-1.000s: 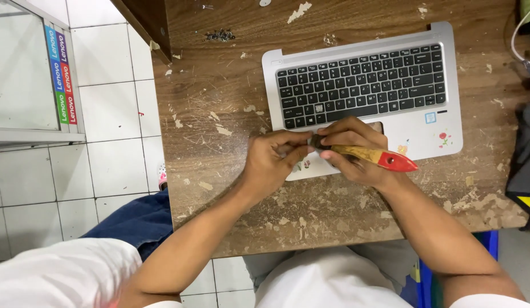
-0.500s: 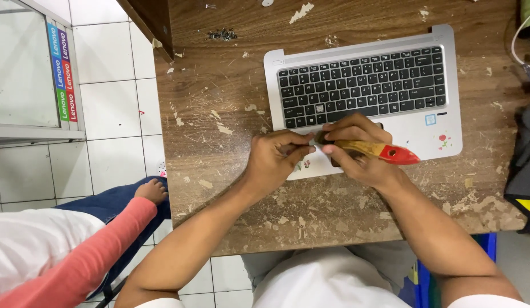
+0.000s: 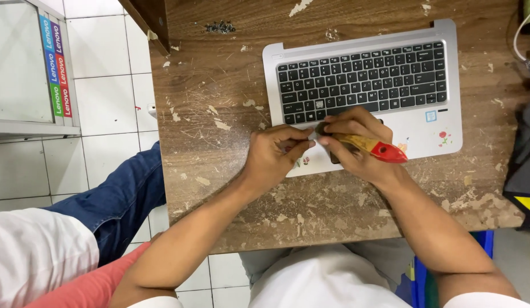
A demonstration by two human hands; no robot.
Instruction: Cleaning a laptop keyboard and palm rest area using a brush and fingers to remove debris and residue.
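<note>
Both hands hold position since a second ago: my right hand (image 3: 356,145) grips the brush (image 3: 367,146) over the laptop base (image 3: 442,122) on the desk (image 3: 219,114); left hand (image 3: 273,154) apparently pinches its bristles.

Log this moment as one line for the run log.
right hand: grips brush | left hand: pinches brush's bristle end | over laptop base palm rest | on wooden table | screws at far edge

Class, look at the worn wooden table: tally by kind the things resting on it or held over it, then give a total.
Laptop base with keyboard: 1
Brush with a red-tipped wooden handle, in the right hand: 1
Pile of small dark screws: 1
Total: 3
</note>
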